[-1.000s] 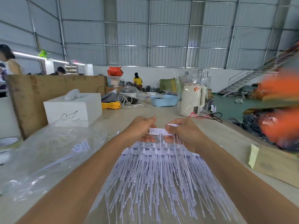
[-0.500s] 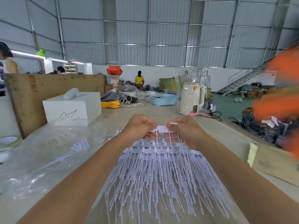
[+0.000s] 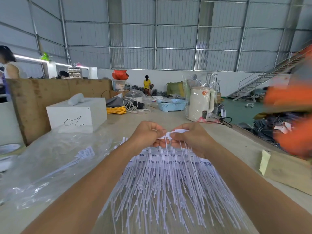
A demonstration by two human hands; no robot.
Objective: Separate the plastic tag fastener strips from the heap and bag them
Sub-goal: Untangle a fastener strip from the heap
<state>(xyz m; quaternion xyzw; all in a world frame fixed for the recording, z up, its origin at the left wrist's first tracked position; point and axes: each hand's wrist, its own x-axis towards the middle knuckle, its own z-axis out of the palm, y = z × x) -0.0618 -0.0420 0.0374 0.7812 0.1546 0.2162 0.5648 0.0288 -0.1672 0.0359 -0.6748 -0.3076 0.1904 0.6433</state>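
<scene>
Well, both sets of fingertips were pinched on one fastener strip point(image 3: 170, 135), the left hand point(image 3: 148, 134) gripping its near end and the right hand point(image 3: 190, 139) the white header bar beside it, the strip lifted just above the heap point(image 3: 168, 179). Both forearms reached straight out over the heap, wrists close together, knuckles turned away from me. The heap lay fanned on the table point(image 3: 152, 115) directly beneath the hands, and it looked large. Left of the heap, a clear plastic bag point(image 3: 50, 166) held only a few strips point(image 3: 84, 153). I judged the job barely begun: a small bundle bagged, nearly everything left to pull apart.
</scene>
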